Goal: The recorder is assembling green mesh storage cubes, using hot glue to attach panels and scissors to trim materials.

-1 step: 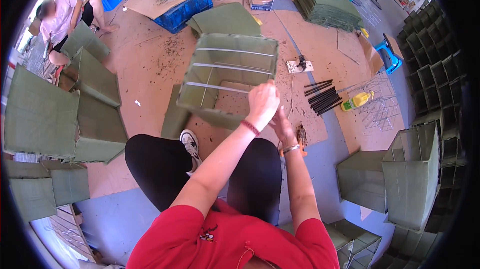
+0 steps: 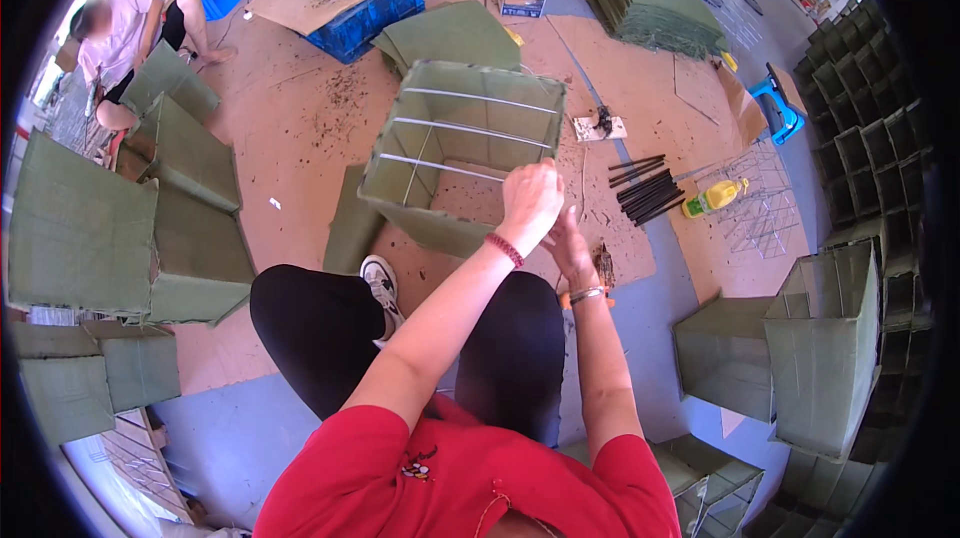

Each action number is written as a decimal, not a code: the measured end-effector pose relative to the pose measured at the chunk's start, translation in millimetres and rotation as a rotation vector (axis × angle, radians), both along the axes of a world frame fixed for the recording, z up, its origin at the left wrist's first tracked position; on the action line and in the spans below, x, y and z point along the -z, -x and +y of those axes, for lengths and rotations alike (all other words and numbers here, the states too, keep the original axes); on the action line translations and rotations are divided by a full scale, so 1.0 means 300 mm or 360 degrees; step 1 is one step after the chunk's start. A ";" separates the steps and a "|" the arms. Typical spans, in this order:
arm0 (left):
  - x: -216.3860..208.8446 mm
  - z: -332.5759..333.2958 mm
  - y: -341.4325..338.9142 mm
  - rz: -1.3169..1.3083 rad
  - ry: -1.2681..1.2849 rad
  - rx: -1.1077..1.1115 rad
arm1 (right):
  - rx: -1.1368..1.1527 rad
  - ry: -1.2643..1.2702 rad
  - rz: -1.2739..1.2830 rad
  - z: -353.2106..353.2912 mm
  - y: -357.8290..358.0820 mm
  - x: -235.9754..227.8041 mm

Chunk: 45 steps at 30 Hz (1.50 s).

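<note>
An open green fabric box (image 2: 445, 228) with thin metal wires across its mouth stands tilted in front of my knees. My left hand (image 2: 531, 203) is closed on its near right edge, fingers curled over the rim. Close beside it, my right hand (image 2: 572, 253) has its fingers stretched upward along the box's right side. My left hand and wrist partly cover the right one, and the fingertips meet near the box corner. Below my right hand lies a tool with orange handles (image 2: 580, 296), mostly hidden by that wrist.
Black rods (image 2: 650, 193) lie to the right, near a yellow bottle (image 2: 715, 198) and wire frames (image 2: 765, 213). Green boxes stand at the left (image 2: 200, 253) and right (image 2: 820, 348). Flat green panels (image 2: 655, 13) are stacked far ahead. A person (image 2: 120, 33) sits at the far left.
The green box has shifted slightly right and its mouth has tilted a little. My left hand has moved slightly right with it; the right hand stays close beside.
</note>
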State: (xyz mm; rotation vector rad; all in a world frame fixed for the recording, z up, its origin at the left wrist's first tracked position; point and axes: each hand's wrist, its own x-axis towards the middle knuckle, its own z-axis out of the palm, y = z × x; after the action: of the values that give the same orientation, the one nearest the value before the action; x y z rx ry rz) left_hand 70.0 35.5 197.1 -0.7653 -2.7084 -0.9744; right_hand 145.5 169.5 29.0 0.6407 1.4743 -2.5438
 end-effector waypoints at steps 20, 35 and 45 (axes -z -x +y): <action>-0.133 -0.227 0.063 0.0040 0.0025 0.0433 | -0.0061 -0.0742 0.0573 -0.026 -0.006 -0.422; 0.008 0.129 0.593 -0.1177 0.0019 0.0284 | -0.0098 -0.0514 0.0704 -0.044 -0.011 -0.389; -0.053 -0.159 0.494 -0.2063 -0.1238 0.0646 | 0.1163 0.0127 -0.0828 0.162 -0.729 0.482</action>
State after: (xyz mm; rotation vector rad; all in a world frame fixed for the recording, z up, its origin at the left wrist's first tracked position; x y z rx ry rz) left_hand -78.1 -12.1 213.0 -0.5806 -2.3916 -3.2235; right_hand 364.2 218.0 -115.7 1.9354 1.0665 -2.5263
